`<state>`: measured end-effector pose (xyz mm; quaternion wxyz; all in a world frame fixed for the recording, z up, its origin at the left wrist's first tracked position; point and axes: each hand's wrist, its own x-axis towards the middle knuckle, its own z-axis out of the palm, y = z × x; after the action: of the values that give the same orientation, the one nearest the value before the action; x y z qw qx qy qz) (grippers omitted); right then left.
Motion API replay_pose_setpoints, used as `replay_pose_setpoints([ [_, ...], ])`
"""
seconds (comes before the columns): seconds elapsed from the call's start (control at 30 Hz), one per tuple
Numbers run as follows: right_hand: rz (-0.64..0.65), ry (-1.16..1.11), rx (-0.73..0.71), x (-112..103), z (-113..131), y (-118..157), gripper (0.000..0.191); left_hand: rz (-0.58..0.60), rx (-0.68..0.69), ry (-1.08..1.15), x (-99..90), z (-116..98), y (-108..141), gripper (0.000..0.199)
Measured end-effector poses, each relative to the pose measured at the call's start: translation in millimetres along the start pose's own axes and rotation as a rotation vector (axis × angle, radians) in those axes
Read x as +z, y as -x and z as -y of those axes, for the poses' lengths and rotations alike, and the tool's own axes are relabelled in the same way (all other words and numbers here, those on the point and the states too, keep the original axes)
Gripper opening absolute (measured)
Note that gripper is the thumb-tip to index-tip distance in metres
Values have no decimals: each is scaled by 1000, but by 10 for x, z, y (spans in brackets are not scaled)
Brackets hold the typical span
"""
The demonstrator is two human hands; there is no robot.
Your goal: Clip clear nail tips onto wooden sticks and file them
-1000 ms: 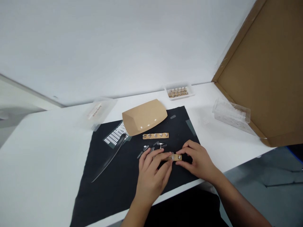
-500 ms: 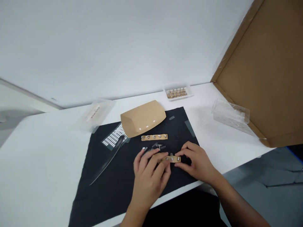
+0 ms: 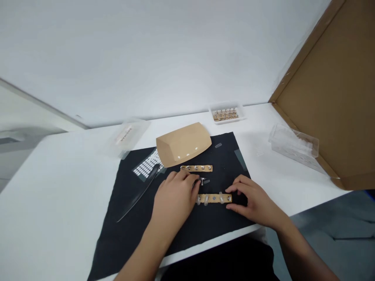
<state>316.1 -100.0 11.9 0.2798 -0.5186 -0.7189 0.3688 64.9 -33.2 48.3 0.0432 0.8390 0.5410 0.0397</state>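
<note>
Thumb and fingertips of my right hand (image 3: 254, 201) hold the right end of a nearer cork-coloured strip (image 3: 216, 198) flat on the black mat. Along it sit round studs, some with clear nail tips lying across them; one stud (image 3: 214, 198) near the middle is bare. My left hand (image 3: 177, 195) is closed, thumb and fingers pinched beside a small metal piece (image 3: 202, 180) and a clear nail tip (image 3: 206, 182). What its fingertips hold is hidden. Behind them lies a second strip (image 3: 199, 168) with a row of metal studs, partly covered by my left hand.
On the black mat (image 3: 140, 238) are a curved dark tool (image 3: 140, 195), a sheet of white oval stickers (image 3: 146, 166) and a brown paper tray (image 3: 187, 140). Beyond stand a box of studded strips (image 3: 227, 115), a clear box (image 3: 293, 144) and a plastic bag (image 3: 129, 134). Cardboard (image 3: 331, 97) rises at right.
My left hand has left the nearer strip and moved up and left to the loose pieces, uncovering more nail tips on the strip. My right hand stays at the strip's end. The view has shifted slightly.
</note>
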Motion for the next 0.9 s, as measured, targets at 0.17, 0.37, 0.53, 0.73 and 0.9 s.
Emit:
replay_pose_setpoints([
  [0.17,23,-4,-25,-35,-26,4,29,181,21,-39,-97,-7,-216,17],
  [0.37,-37,6,-46,29,-40,9,24,109,148,-8,25,47,-303,8],
  [0.53,-87,40,-70,80,-59,13,20,-44,253,65,101,99,-270,14],
  [0.73,-100,46,-78,92,-55,15,20,-282,239,40,76,3,-135,18],
  [0.9,-106,60,-88,95,-52,18,21,-362,285,-91,8,-98,-15,19],
])
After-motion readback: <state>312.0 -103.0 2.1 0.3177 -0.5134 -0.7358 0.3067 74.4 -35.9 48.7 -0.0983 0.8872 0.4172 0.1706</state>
